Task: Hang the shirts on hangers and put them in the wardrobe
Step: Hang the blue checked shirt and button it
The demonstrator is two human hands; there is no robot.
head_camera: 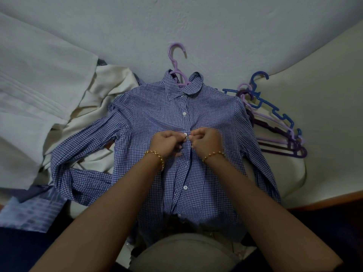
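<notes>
A blue-and-white checked shirt (157, 107) lies face up on the bed, front towards me. A light purple hanger (176, 61) sits inside its collar, hook pointing away. At the shirt's middle, my left hand (167, 143) pinches the left edge of the button placket beside a white button. My right hand (205, 139) pinches the right edge of the placket, and the two hands meet at that button. Both wrists carry gold bead bracelets.
A pile of blue and purple hangers (275, 118) lies right of the shirt on the cream bed cover (318, 91). Cream clothing (110, 91) and a white pillow or sheet (35, 91) lie to the left. A pale blue patterned garment (33, 211) sits bottom left.
</notes>
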